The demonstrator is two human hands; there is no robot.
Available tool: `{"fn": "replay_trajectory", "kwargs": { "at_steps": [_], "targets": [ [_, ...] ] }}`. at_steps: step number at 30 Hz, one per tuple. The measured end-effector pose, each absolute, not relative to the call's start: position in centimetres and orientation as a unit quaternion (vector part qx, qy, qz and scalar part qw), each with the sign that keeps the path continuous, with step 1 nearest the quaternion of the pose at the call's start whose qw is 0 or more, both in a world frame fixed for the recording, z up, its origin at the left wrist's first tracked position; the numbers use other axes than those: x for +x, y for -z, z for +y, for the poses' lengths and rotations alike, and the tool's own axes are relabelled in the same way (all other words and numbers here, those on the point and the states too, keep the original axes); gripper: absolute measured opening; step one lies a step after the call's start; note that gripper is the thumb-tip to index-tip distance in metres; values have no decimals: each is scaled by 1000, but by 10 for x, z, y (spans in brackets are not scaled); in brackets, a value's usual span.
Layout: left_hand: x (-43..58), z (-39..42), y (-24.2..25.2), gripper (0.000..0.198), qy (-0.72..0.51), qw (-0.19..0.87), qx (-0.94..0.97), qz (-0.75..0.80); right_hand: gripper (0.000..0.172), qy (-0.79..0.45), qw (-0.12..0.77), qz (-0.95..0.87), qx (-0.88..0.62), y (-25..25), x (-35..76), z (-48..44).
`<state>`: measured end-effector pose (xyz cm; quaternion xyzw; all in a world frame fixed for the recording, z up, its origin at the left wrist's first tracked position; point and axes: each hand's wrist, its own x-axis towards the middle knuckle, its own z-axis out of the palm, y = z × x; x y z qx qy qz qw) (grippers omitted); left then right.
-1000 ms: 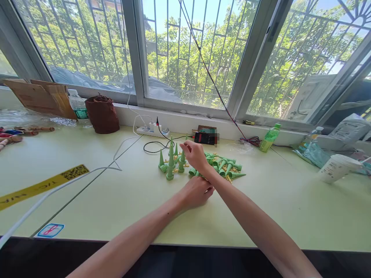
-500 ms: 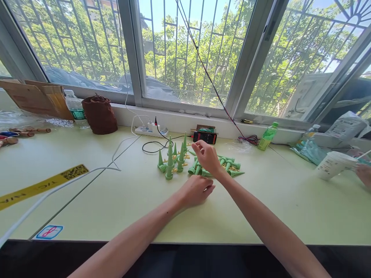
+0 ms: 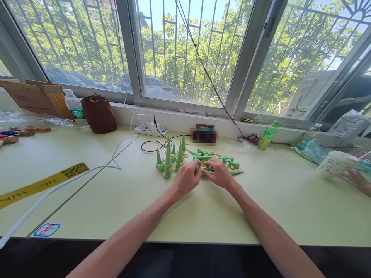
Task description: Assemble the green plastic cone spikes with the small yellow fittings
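Observation:
A heap of green plastic cones [image 3: 224, 161] with small yellow pieces lies on the pale green table [image 3: 121, 193]. Left of it, several green cones stand upright [image 3: 168, 160]. My left hand [image 3: 187, 179] and my right hand [image 3: 218, 173] meet at the near edge of the heap, fingers curled and pinched around small green parts between them. What exactly each hand grips is partly hidden by the fingers.
A white cable [image 3: 87, 172] and a yellow tape strip [image 3: 43, 184] cross the left of the table. A brown pouch [image 3: 98, 114], a power strip [image 3: 150, 130] and a green bottle [image 3: 268, 136] line the sill. Another person's hand [image 3: 358, 178] is by a paper cup [image 3: 334, 164] at right.
My right hand came down from above the upright cones to the heap's near edge. My left hand moved forward off the table and joined it at the green parts.

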<state>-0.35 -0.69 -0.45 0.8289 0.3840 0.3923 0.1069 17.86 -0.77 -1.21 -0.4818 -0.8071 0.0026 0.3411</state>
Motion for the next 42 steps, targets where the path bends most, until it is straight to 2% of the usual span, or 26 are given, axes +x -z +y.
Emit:
{"fn": "replay_trajectory", "kwargs": {
  "at_steps": [7,12,15,19,23,28,33,37,42],
  "targets": [
    [-3,-4,9,9,-384,108,819,413,27,-14,291,-819,-494,22,175,-5],
    [-3,-2,10,9,-383,120,813,421,20,-8,275,-825,-494,23,172,-5],
    [-3,-3,9,13,-388,135,809,421,17,-22,309,-819,-482,21,170,-7],
    [-2,-3,7,22,-403,172,797,417,17,-49,401,-794,-453,17,168,-9],
    [0,-3,4,30,-428,226,777,403,23,-143,477,-739,-454,14,165,-9],
    [0,-2,1,36,-431,314,746,399,42,-302,492,-699,-422,11,161,-11],
    [1,-2,2,37,-442,391,712,380,41,-419,507,-638,-399,9,157,-12],
    [2,-2,0,38,-444,463,682,351,46,-468,487,-619,-401,7,161,-12],
    [1,-2,-2,38,-434,520,657,331,40,-483,426,-661,-386,1,174,-14]
  ]
}}
